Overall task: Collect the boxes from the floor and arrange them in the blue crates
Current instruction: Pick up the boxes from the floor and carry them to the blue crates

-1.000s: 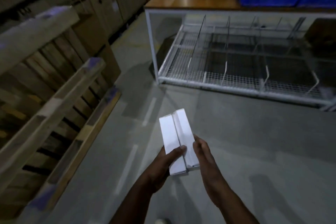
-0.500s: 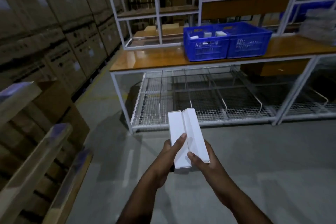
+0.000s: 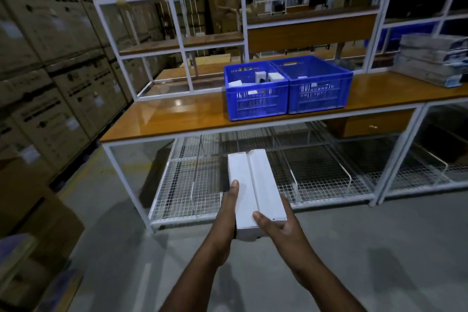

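Two long white boxes [image 3: 254, 185] lie side by side across my palms, held out in front of me above the floor. My left hand [image 3: 228, 210] grips them from the left with the thumb on top. My right hand [image 3: 278, 225] supports them from the right and underneath. Ahead, two blue crates stand touching on a wooden tabletop: the left crate [image 3: 255, 99] holds several small white boxes, and the right crate [image 3: 319, 91] shows one white box inside.
The wooden table [image 3: 177, 116] has a white metal frame with wire mesh shelves [image 3: 202, 185] below and a drawer [image 3: 367, 126] at right. Stacked cartons [image 3: 50, 71] line the left wall. A pile of flat boxes [image 3: 433, 61] sits on the table's right end. Grey concrete floor lies between me and the table.
The view has lifted from the floor and wooden pallet to the table with the blue crates, which now appear closer. Both hands still hold the two white boxes.
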Motion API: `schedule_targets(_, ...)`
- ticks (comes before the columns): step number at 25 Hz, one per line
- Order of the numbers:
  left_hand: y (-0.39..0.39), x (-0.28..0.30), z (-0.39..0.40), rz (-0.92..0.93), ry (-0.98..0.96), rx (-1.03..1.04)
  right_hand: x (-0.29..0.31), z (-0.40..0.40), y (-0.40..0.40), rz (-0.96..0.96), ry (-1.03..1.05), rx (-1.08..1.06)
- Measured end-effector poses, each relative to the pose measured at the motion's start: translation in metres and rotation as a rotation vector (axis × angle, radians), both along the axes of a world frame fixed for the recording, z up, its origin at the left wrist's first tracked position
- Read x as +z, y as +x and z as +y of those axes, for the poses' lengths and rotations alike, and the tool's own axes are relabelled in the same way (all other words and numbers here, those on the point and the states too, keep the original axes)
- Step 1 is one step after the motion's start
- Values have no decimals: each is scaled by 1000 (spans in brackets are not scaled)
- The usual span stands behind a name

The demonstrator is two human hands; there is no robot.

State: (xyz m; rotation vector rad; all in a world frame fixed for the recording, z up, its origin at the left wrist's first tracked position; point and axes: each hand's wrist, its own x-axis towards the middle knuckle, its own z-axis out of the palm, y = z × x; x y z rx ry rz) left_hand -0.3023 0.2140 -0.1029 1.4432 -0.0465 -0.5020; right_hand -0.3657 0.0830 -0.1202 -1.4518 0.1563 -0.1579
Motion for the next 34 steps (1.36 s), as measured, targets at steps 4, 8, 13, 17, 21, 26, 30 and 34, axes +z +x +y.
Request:
schedule_targets(4, 65, 14, -62, -56, -35, 35, 11, -62, 66, -43, -50, -29)
schedule_targets(8, 135, 18, -115, -57, -142, -38, 17, -105, 126, -73, -89, -80)
schedule_targets(13, 246, 3, -180, -23, -232, -115, 25, -158, 216, -95, -39, -258)
schedule_targets(17, 344, 10, -231, -44, -272, -217, 42, -201, 299, -129, 8, -474)
schedule_targets(21, 438, 35, -278, -42, -240, -229, 71, -245, 375, -197, -84, -600)
schedule_targets(26, 514, 58, -328, -163, -194, -358, 83, -306, 445, -228, -161, -720)
schedule_targets(30, 562, 78, -362, -280, -163, -424, 85, -354, 506, -233, -118, -724)
schedule_targets(34, 606, 100, -407, -345, -22, -437, 88, -408, 564, -203, -162, -694)
